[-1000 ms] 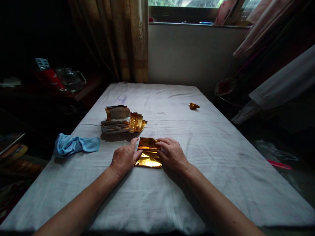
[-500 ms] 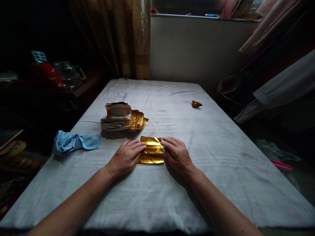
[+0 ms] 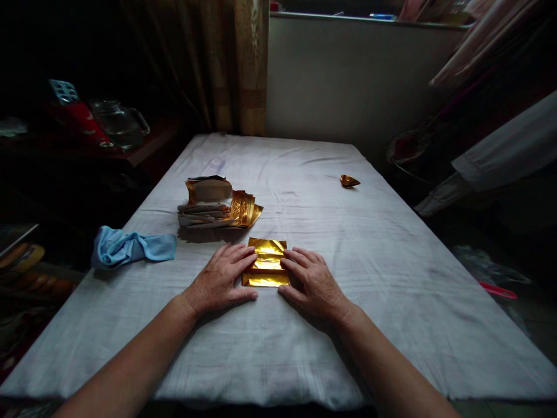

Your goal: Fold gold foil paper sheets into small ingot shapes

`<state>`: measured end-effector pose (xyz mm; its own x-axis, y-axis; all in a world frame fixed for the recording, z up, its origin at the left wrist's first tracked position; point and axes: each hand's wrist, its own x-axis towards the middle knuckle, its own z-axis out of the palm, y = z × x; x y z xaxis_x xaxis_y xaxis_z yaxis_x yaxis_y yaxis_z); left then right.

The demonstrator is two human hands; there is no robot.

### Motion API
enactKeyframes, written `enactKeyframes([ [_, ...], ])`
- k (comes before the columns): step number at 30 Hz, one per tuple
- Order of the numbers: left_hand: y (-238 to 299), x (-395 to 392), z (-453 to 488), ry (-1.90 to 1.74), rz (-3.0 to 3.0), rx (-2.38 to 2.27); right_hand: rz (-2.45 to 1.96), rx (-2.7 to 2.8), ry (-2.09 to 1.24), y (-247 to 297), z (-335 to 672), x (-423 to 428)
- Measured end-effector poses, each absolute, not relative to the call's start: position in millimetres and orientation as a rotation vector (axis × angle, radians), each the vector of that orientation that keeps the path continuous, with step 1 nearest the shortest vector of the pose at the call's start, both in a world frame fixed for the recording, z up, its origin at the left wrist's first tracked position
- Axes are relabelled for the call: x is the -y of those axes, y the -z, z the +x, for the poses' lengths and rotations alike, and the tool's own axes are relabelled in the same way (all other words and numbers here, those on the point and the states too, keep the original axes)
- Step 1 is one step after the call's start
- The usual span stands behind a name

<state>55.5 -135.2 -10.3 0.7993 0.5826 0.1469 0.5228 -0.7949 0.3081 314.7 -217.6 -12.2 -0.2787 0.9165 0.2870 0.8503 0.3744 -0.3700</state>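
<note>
A creased sheet of gold foil paper [image 3: 267, 264] lies on the white cloth in front of me, its folds running left to right. My left hand [image 3: 221, 276] rests at its left edge, fingers stretched out and fingertips on the foil, thumb near the lower edge. On the other side, my right hand [image 3: 311, 280] lies with spread fingers, the tips touching the right edge. Neither hand grips the sheet. Beyond my left hand is a stack of gold foil papers [image 3: 217, 206]. A small folded gold piece [image 3: 349, 181] sits far off to the right.
The table with a white cloth [image 3: 391, 290] fills the middle. A crumpled blue cloth [image 3: 133, 247] lies at its left edge. To the left, a glass jug [image 3: 119, 125] stands on a dark side table. White clothing [image 3: 505, 139] hangs on the right.
My right hand has moved onto the sheet's right edge, and its thumb now shows by the lower corner. My left thumb has spread out below the sheet. The view has shifted slightly.
</note>
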Motion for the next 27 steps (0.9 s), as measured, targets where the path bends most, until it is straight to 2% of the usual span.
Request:
enactKeyframes([
  [27,7.7,136.0,61.3,-0.559,2.808,-0.787,-1.453,2.175,-0.029,20.0,309.2,219.0],
])
